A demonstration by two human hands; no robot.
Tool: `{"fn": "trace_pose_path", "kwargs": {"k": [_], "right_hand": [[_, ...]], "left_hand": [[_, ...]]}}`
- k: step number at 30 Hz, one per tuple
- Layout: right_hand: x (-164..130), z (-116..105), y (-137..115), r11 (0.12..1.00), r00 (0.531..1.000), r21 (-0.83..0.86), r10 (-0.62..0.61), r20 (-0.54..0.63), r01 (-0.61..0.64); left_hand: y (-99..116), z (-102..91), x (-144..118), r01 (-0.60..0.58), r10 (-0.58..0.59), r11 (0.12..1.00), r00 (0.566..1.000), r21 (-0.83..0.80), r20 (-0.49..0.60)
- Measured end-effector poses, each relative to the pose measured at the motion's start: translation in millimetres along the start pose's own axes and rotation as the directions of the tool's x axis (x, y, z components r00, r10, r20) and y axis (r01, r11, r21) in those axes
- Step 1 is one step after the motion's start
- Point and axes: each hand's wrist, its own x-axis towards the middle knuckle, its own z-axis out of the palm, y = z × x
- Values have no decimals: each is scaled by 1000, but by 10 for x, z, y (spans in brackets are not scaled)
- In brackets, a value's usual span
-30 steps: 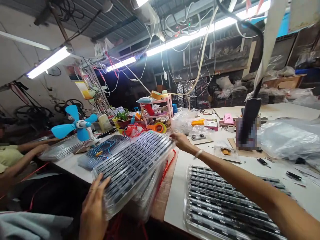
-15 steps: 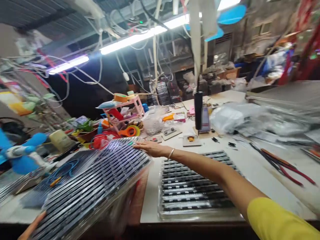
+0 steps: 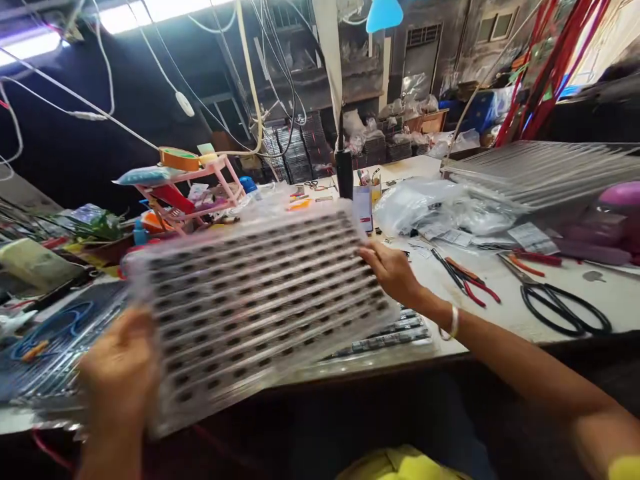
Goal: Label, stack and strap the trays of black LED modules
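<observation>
Both hands on the tray [image 3: 265, 307] here, one to each side, well apart from each other! The left hand [image 3: 120, 367] is clamped on the left edge, so blurred that its separate fingers can't be told. Over on the far side, the right hand [image 3: 393, 270] pinches the right edge near the upper corner, a pale bracelet [image 3: 454, 323] around that wrist.

And the tray itself: clear plastic, held up tilted in front of the person, over the near edge of the bench [image 3: 493, 327], row upon row of dark marks running across it, all smeared by blur. Just behind its lower right corner peeks a second tray [image 3: 390, 340], lying on the bench with dark strips in it, mostly covered from this angle. Whether the two touch, I can't tell.

Look right: pliers [image 3: 455, 273] with red grips lie near the right hand, and beyond them big black-handled scissors [image 3: 535, 288]. Behind those, a crumpled heap of plastic bags [image 3: 440, 207]. Straight ahead, a black stand [image 3: 344, 175] rises just past the tray's upper edge.

Out to the left, a pink shelf [image 3: 220, 175] leans in view, a tape roll [image 3: 179, 159] and a pale blue packet [image 3: 150, 176] on top. Nearer, a blue cord [image 3: 55, 327] lies coiled beside the left hand. Overhead, a lamp [image 3: 150, 12] blazes white.
</observation>
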Motion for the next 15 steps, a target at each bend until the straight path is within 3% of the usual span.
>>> {"fn": "trace_pose_path", "kwargs": {"k": [2, 4, 7, 9, 11, 13, 15], "right_hand": [[-245, -175, 225, 976, 982, -163, 161, 100, -144], [-411, -263, 437, 909, 930, -339, 317, 184, -242], [-559, -268, 673, 818, 850, -487, 466, 246, -307], [-648, -241, 774, 838, 837, -417, 481, 259, -352], [-746, -227, 844, 880, 846, -229, 467, 256, -417], [-825, -239, 890, 873, 836, -58, 481, 263, -484], [-852, -266, 914, 841, 805, -9, 520, 287, -540]], "left_hand": [[-22, 437, -105, 21, -35, 998, 971, 60, 236], [-66, 851, -226, 9, -3, 1000, 905, -13, 426], [-167, 1266, -355, 33, -4, 999, 838, -43, 546], [-240, 1345, -393, 55, -13, 997, 814, -54, 581], [-301, 1291, -422, 113, -30, 989, 784, -95, 620], [-341, 1177, -466, 277, -75, 945, 699, -173, 711], [-361, 1082, -521, 487, -114, 841, 586, -236, 802]]}}
